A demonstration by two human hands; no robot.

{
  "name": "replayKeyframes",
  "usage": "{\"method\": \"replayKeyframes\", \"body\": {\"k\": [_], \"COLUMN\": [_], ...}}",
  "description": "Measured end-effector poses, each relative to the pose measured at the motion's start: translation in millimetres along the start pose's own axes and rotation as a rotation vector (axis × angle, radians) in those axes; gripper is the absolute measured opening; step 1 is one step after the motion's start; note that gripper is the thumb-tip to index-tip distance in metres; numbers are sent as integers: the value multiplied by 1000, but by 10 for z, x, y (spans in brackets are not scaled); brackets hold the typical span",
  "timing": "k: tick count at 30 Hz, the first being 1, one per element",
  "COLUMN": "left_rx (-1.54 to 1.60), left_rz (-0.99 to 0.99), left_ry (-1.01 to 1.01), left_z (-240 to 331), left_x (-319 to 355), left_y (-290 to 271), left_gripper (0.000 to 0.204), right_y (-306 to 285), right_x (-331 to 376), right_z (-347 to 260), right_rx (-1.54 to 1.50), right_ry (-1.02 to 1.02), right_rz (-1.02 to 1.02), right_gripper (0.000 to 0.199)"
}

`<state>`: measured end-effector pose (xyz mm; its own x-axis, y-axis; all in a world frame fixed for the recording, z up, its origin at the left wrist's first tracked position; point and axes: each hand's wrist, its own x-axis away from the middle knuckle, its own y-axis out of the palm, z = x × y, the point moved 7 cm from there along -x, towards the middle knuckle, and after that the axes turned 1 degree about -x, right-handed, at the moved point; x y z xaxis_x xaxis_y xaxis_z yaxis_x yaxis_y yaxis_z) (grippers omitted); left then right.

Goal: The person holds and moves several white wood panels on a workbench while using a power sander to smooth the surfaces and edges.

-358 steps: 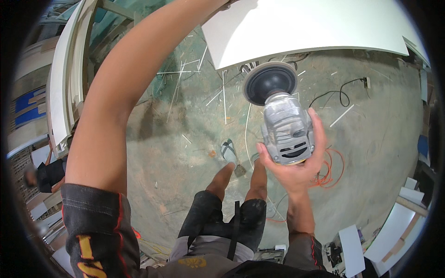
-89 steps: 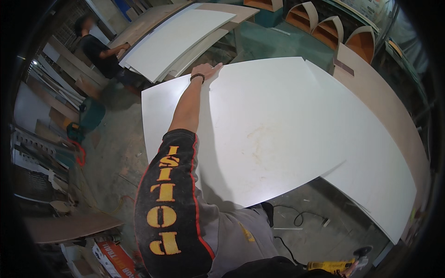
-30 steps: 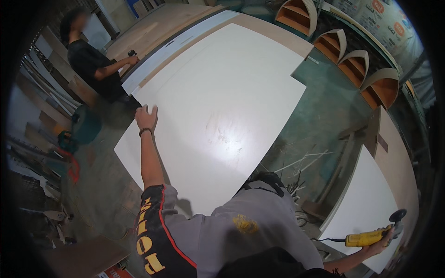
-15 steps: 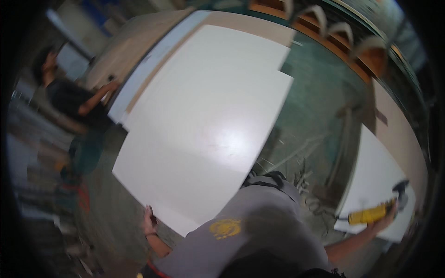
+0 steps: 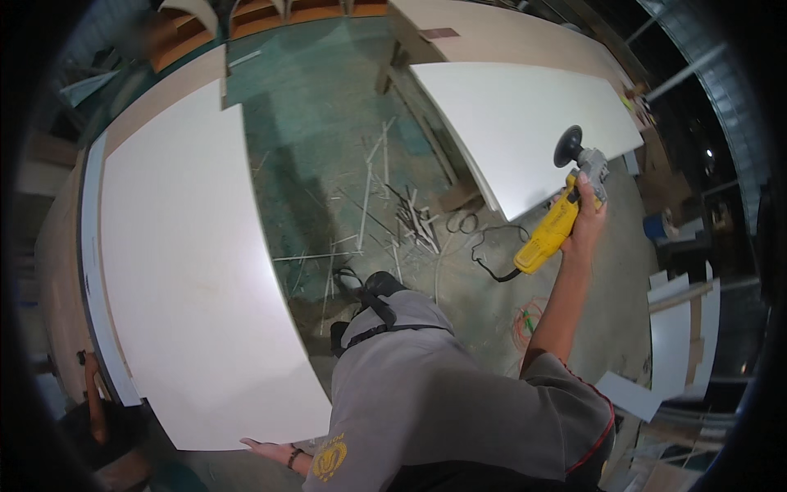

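Note:
My right hand (image 5: 584, 215) is wrapped round the grey front end of a yellow angle grinder (image 5: 548, 235). A round black pad (image 5: 567, 146) is fitted to its head, facing away from me, and a black cord trails from its rear. The tool is held up in the air by the near edge of a white panel (image 5: 525, 123) on the right. At lower left, my left hand (image 5: 275, 451) rests against the near edge of a large white panel (image 5: 193, 271). Its visible fingers are stretched out; the others are hidden.
Thin offcut strips (image 5: 414, 221) litter the green floor (image 5: 303, 123) between the two panels. A coiled orange cord (image 5: 529, 320) lies to the right. Board pieces (image 5: 672, 336) lean at far right. Another person's arm (image 5: 96, 402) reaches in at lower left.
My view has swung to the right, so both panels appear further left. The right hand still holds the grinder, which now points upward. My left hand stays by the large panel's near edge.

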<state>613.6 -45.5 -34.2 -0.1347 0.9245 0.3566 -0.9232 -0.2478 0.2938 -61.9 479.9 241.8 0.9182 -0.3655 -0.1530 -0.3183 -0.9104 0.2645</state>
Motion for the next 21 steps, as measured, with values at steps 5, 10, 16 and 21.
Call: {"method": "replayKeyframes", "body": {"k": [5,10,16,21], "left_rx": [-77,-258,-490,-978], "left_rz": [165,-105,227,774], "left_ry": [60,229,130,463], "left_z": [363,379,350,705], "left_x": [-644,-1603,-2238,-2321], "left_y": [679,1002,1342,1332], "left_gripper": [90,109,137,129], "right_y": [-511,-1214,-1586,-1771], "right_x": [430,905,993,952], "right_z": [-332,-493,-670,-502], "right_rx": [61,124,134,57], "right_ry": [11,62,50,74], "right_rz": [83,211,284,338], "right_gripper": [44,48,53,61]}}
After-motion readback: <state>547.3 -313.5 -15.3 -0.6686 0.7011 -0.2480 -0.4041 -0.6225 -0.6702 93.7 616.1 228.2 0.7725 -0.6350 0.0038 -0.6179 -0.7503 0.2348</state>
